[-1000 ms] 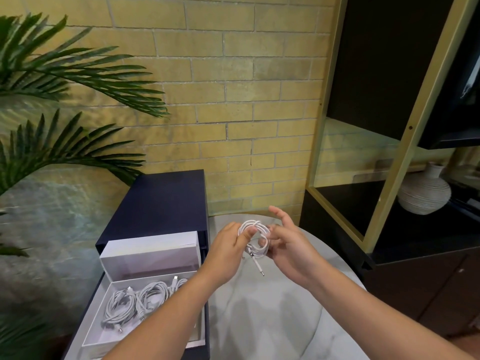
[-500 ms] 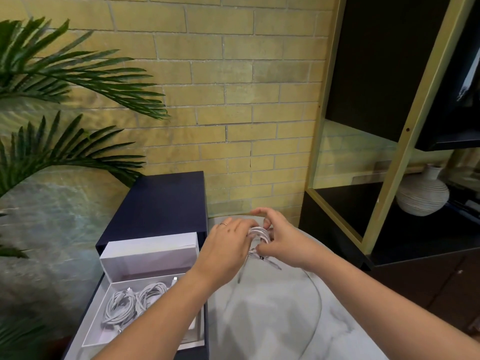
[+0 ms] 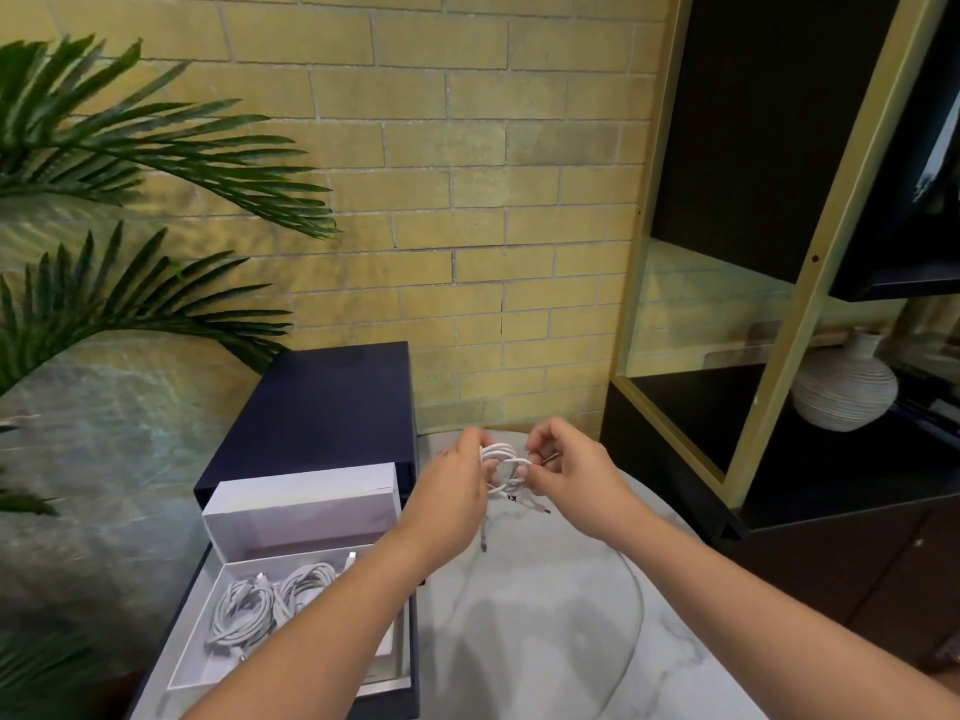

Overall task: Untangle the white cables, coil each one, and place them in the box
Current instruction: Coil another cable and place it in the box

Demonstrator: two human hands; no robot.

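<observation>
I hold a small white cable coil (image 3: 501, 461) between both hands, above the marble tabletop (image 3: 545, 626) and to the right of the open white box (image 3: 301, 504). My left hand (image 3: 457, 491) grips the coil's left side, fingers (image 3: 474, 440) curled round its loops. My right hand (image 3: 571, 475) pinches the right side with thumb and bent fingers. Two plug ends (image 3: 484, 543) hang loose beneath the coil. Inside the box, toward its left wall, two coiled cables (image 3: 244, 610) lie side by side. A dark blue case (image 3: 322, 402) stands just behind the box.
</observation>
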